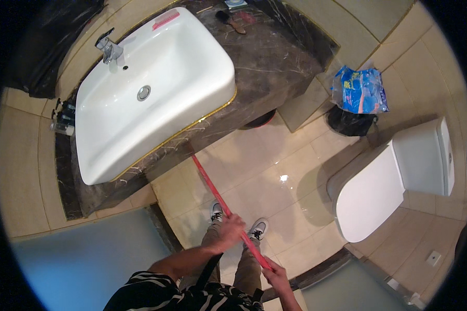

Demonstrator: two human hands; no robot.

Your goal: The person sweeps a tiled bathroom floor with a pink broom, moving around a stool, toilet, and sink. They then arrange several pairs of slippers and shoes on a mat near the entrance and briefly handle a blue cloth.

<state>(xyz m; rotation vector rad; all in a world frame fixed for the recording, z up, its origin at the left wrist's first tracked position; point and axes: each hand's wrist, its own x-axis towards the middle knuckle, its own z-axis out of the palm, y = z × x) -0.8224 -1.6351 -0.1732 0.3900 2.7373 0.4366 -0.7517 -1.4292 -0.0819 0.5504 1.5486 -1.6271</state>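
Observation:
A long red pole (209, 183) slants across the view, its far end hidden beneath the dark marble counter (272, 74). My left hand (232, 230) is closed around the pole's middle, above my shoes. Lower down, near the pole's upper end, my right hand (274, 272) grips it too. Whatever is fixed to the far end of the pole is hidden. Light tiles (257, 182) cover the floor under the pole, with a bright reflection on them.
A white washbasin (179, 77) with a tap (111, 48), a pink comb (165, 19) and a brush (230, 21) are at the counter. To the right stand a toilet (367, 198) and a black-lined bin (350, 121) below a blue plastic package (361, 89). Glass panels (89, 252) flank me.

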